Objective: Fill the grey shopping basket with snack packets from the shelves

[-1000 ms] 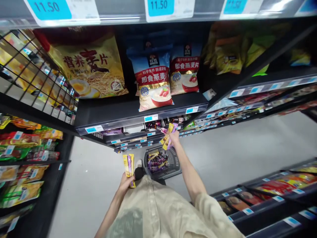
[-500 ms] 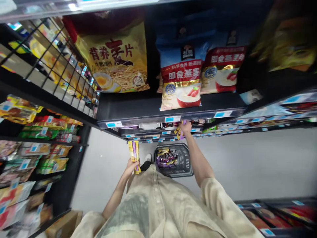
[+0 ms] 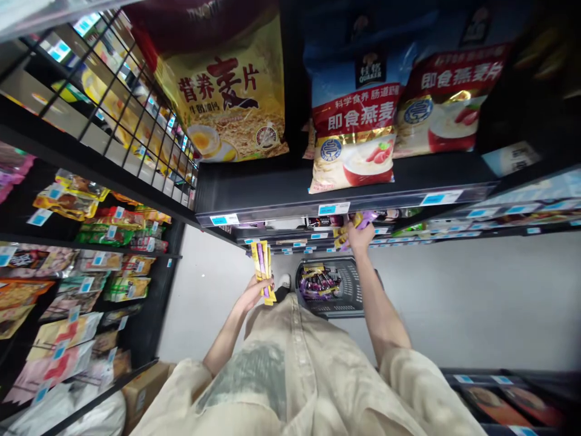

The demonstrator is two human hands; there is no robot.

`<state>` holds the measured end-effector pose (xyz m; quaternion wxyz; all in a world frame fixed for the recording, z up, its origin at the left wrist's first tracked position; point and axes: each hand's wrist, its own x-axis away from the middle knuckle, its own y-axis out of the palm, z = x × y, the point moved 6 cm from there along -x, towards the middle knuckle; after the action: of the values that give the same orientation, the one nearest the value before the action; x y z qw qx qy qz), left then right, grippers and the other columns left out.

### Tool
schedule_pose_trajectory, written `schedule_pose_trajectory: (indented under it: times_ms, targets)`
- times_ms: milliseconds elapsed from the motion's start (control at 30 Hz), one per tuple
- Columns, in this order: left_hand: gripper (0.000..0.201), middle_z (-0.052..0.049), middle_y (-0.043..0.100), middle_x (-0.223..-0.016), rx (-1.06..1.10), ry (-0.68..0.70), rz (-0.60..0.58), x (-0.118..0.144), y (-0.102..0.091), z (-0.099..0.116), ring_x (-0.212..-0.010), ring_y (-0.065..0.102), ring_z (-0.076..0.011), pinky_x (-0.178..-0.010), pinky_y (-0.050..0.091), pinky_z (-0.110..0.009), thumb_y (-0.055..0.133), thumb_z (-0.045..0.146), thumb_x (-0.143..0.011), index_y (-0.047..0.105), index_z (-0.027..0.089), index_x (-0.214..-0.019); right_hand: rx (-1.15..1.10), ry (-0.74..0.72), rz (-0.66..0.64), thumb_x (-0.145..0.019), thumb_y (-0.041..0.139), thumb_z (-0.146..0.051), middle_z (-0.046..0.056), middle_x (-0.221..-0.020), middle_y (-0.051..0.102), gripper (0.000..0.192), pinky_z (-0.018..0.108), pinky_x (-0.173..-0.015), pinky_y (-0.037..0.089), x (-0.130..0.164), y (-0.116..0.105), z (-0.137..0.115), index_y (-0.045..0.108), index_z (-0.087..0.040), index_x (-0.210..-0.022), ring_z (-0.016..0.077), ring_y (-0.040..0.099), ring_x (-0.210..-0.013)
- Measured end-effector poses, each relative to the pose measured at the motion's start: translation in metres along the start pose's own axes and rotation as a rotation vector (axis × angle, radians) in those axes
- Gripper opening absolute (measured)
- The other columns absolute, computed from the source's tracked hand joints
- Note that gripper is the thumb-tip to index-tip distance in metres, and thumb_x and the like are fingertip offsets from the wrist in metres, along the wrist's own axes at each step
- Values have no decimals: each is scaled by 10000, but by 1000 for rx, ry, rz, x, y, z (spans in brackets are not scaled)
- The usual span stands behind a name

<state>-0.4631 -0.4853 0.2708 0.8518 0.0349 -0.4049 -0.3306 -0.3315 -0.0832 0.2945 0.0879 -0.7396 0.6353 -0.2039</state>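
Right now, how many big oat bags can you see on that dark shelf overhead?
3 in view: a yellow bag at left, a blue-and-red bag in the middle, and another blue-and-red bag to its right. More may sit hidden behind them.

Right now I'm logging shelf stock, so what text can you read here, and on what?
"营养麦片" on the yellow bag.
"QUAKER" and "即食燕麦" on the blue oat bag.
"即食燕麦片" on the second oat bag.
Smaller print on these bags: too blurred.
Blue shelf price tags: too small.
Snack sticks in the left hand: unreadable.
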Motion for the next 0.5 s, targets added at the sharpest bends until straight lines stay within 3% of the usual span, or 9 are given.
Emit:
schedule_pose_trajectory:
  times_ms: [100,267,367,433,500]
  targets:
    - [556,-31,674,-830,8,-75,-109,6,21,-6,-694,660,-146,-636,521,-258,1003,370,-603,676,126,-981,-184,56,-121,-756,687,-371,168,-1201,760,295,486,-886,588,73,-7,18,672,-216,-1006,307,753,-962]
    - [610,-55,715,-886,45,-114,-299,17,63,-19,-705,676,-154,-671,548,-273,1010,437,-620,697,120,-1037,-399,263,-406,-624,876,-511,79,-874,785,446,382,-588,610,194,8,37,651,-239,-896,262,740,-664]
    - [630,-49,723,-883,26,-156,-294,22,69,-26,-696,677,-152,-682,559,-274,1013,432,-619,690,126,-1065,-568,445,-421,-586,948,-469,-1,-731,724,505,284,-507,569,223,7,37,630,-239,-904,198,702,-582]
    - [611,-46,721,-857,19,-173,-267,24,66,-27,-684,671,-147,-671,554,-264,1010,427,-627,688,122,-1047,-576,459,-402,-551,974,-427,-27,-674,686,499,248,-469,534,226,-2,31,642,-228,-866,166,667,-528]
    - [574,-54,731,-858,21,-158,-264,26,64,-23,-718,684,-158,-706,560,-267,994,417,-658,693,120,-1046,-515,419,-467,-542,975,-400,-18,-665,684,458,249,-455,519,227,-8,21,665,-212,-822,160,648,-499]
